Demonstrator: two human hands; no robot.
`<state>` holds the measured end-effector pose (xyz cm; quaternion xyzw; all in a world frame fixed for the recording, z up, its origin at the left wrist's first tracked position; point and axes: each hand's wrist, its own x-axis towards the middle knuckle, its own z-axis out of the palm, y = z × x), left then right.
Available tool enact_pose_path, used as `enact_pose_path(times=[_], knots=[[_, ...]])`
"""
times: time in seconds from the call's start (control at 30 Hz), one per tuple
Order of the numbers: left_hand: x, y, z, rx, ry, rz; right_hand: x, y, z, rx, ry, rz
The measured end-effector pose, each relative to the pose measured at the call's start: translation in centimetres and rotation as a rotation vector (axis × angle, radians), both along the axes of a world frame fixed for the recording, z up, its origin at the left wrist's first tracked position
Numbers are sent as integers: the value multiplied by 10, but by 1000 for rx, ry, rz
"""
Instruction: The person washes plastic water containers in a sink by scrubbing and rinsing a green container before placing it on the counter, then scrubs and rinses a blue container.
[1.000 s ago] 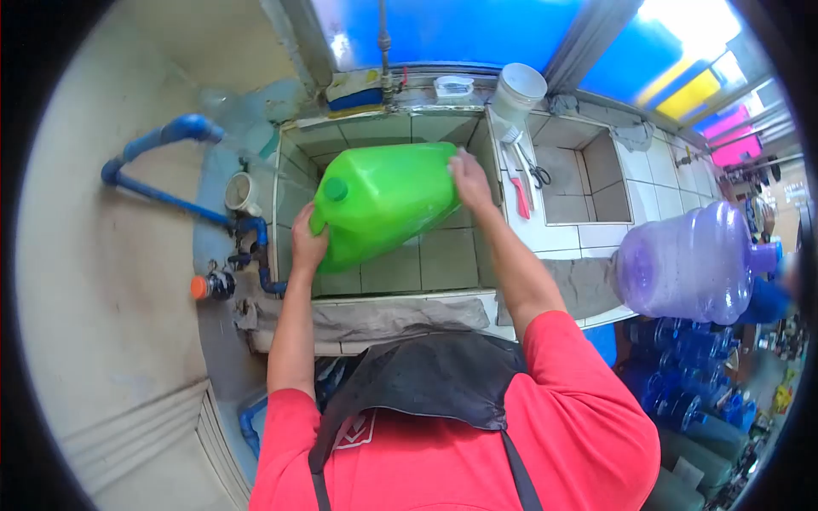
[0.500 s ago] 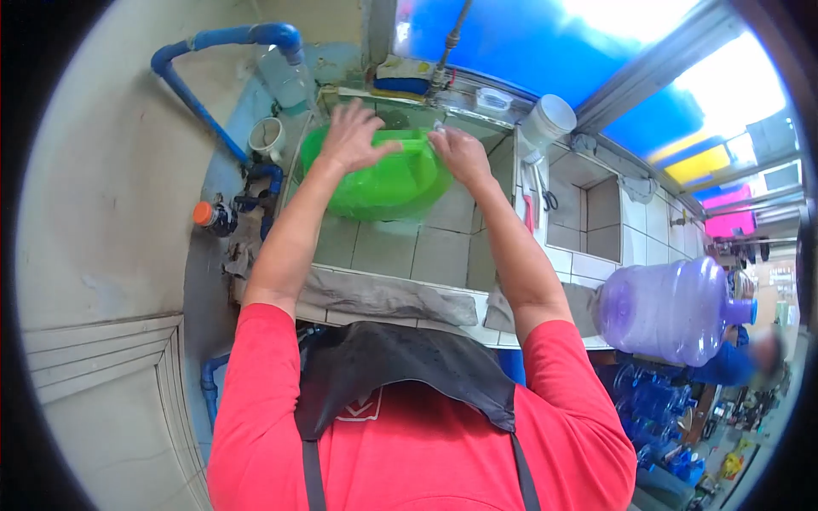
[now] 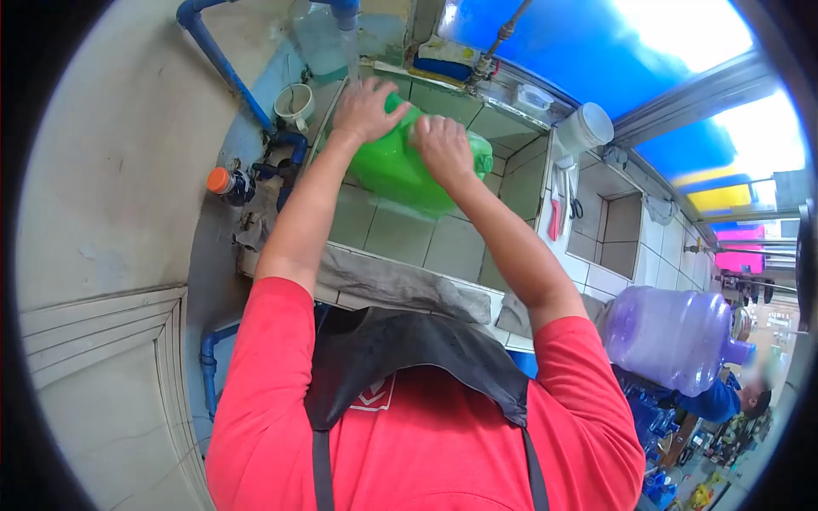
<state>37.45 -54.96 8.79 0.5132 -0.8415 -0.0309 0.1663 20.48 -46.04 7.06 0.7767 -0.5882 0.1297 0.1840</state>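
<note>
A translucent green plastic jug (image 3: 407, 175) lies tilted in a tiled sink basin (image 3: 368, 223), partly covered by my hands. My left hand (image 3: 366, 111) grips its upper left end, close to the stream of water (image 3: 351, 55) that falls from the blue pipe. Fingers curled, my right hand (image 3: 445, 146) holds the top side of the jug nearer the middle. The paler, crinkled-looking right end of the jug sticks out past the right hand. How far the fingers reach round the plastic is hidden.
A white mug (image 3: 294, 104) and a clear container (image 3: 322, 51) stand at the left. Right of the basin are a white bucket (image 3: 585, 128), a red-handled tool (image 3: 555, 220), scissors (image 3: 576, 204) and a purple water bottle (image 3: 669, 332). A grey cloth (image 3: 400, 281) covers the front ledge. Another person (image 3: 724, 400) is far right.
The jug has turned and its right end has swung into view. My left hand, open and blurred before, now grips it beside the water. The right hand has moved inward along it.
</note>
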Motion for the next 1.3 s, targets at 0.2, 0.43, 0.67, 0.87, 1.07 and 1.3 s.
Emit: enact_pose_path(times=[0.2,0.43,0.67,0.87,1.07,1.3], knots=[[-1,6,-31,-205,438,319,17,-23,68,775,-443,-194],[1,49,-32,371,74,140,84,-74,90,257,-642,121],[43,30,-9,1005,814,69,80,5,21,-107,-1226,143],[51,41,-46,1189,1088,228,10,99,-115,356,-1148,-305],[39,17,-71,996,904,256,-20,64,-122,626,-1262,-742],[24,16,-64,876,778,414,-24,95,-176,417,-1249,-601]])
